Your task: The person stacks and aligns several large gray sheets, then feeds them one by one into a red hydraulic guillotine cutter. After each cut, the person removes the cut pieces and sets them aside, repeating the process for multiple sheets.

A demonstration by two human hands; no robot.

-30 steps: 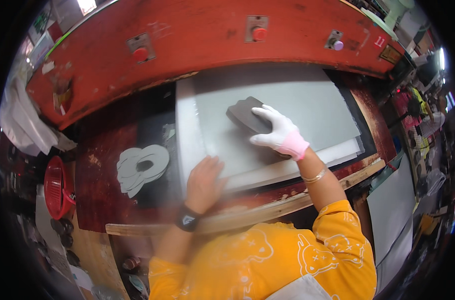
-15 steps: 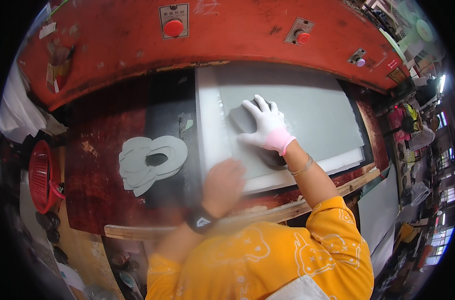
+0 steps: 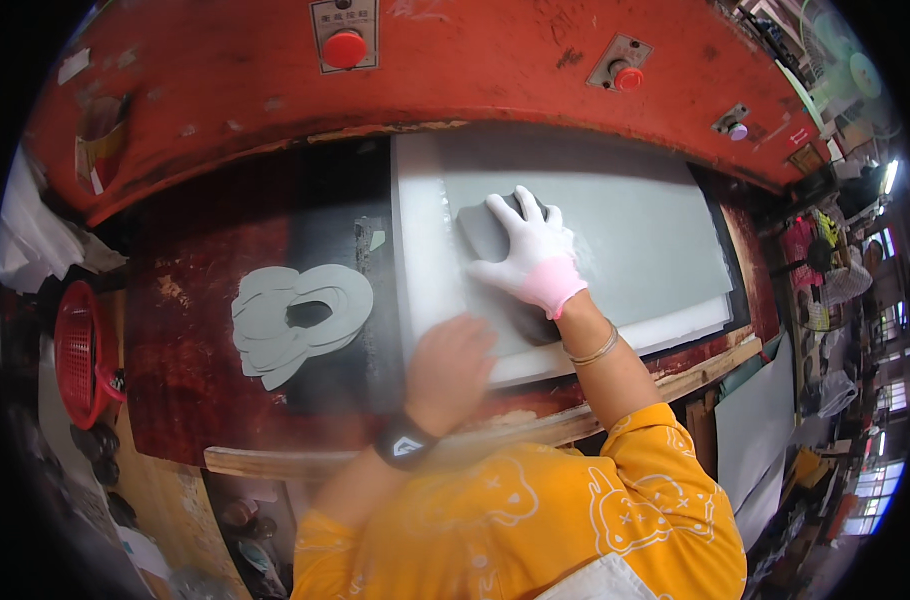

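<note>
My right hand (image 3: 531, 245), in a white glove with a pink cuff, is spread across a dark grey, sole-shaped cutting die (image 3: 483, 235). Its fingers grip over the die, and the palm hides the die's middle. Under the die lies a light grey sheet (image 3: 635, 230), on top of a thick white board (image 3: 420, 270). My bare left hand (image 3: 450, 365), with a black band at the wrist, hovers by the board's near left corner. Blur hides how its fingers are set. To the left, several flat grey cut pieces (image 3: 265, 325) sit in an overlapping pile.
A red machine beam (image 3: 495, 70) with a large red button (image 3: 345, 48) and a smaller red one (image 3: 628, 78) spans the far side. A wooden strip (image 3: 275, 462) edges the table in front. At the far left stands a red plastic basket (image 3: 78, 350).
The whole view has shifted slightly. My right hand stays on the die, its wrist a little farther left. My left hand keeps nearly the same place.
</note>
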